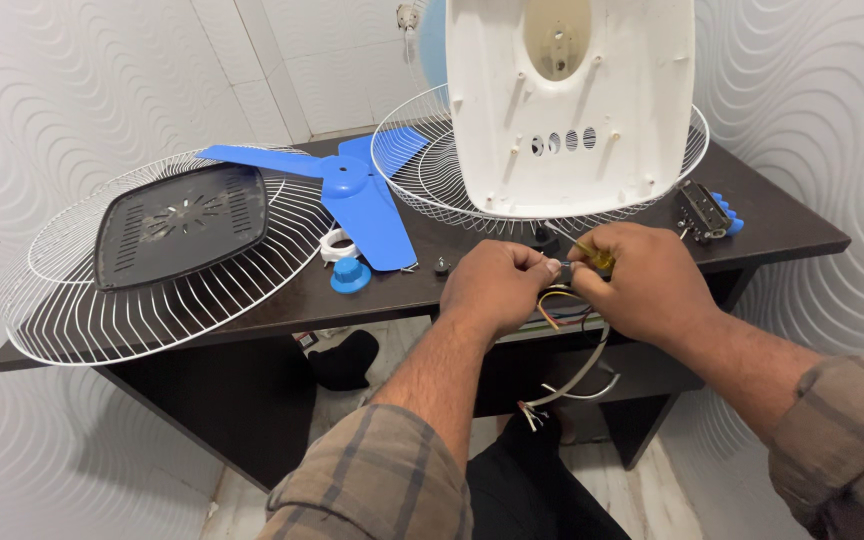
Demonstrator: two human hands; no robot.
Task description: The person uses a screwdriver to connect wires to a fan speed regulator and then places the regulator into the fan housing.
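- Step in hand: a small dark electrical component (564, 268) is pinched between the fingertips of the left hand (497, 288) and the right hand (637, 285), just in front of the table edge.
- The left hand is closed, thumb and forefinger pressed on the component's near end.
- The right hand is closed around a yellow-handled tool, apparently a small screwdriver (594, 256); only its yellow part is seen above the knuckles, and its tip is hidden.
- A bundle of coloured insulated wires (562, 310) hangs from under both hands; a white sheathed cable with bared ends (564, 390) trails lower still.
- Directly beyond the hands, a white plastic fan housing (572, 100) stands on a white wire fan guard (422, 165).
- Left of the left hand lie a blue plastic fan blade (352, 190), a blue round cap (350, 275) and a second wire guard with a black square panel (177, 225).
- Right of the right hand, a metal switch block with blue buttons (707, 212) rests on the dark brown wooden table (782, 225).
- Judgement: work at a wire terminal is in hand; a steady pinch and accurate tool alignment are called for.
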